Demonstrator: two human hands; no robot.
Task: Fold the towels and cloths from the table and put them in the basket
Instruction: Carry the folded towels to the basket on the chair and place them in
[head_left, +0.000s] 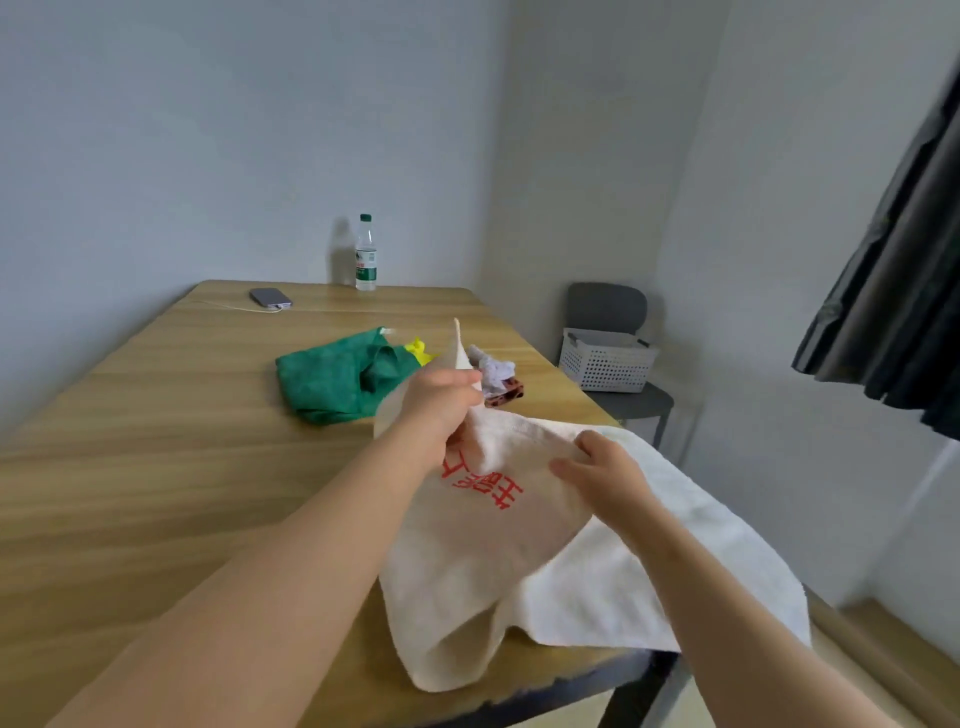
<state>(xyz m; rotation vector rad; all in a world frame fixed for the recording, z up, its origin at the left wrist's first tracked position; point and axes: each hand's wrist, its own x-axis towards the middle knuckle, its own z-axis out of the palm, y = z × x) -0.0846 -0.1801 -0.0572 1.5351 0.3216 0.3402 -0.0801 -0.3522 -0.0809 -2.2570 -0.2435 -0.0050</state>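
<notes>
It looked like a plain room in a home, perhaps a small flat. Bare pale walls (208, 130) met in a corner far beyond the left hand (441, 400). A wooden table (156, 467) lay under it, with a towel (467, 571) held there and cloths (332, 379) just past it. Farther off stood a bottle (365, 253) and a phone (270, 298) on a cable (228, 305). Beyond and right of the right hand (597, 475), a chair (607, 306) carried a basket (605, 366). A dark curtain (893, 291) hung farther right.
</notes>
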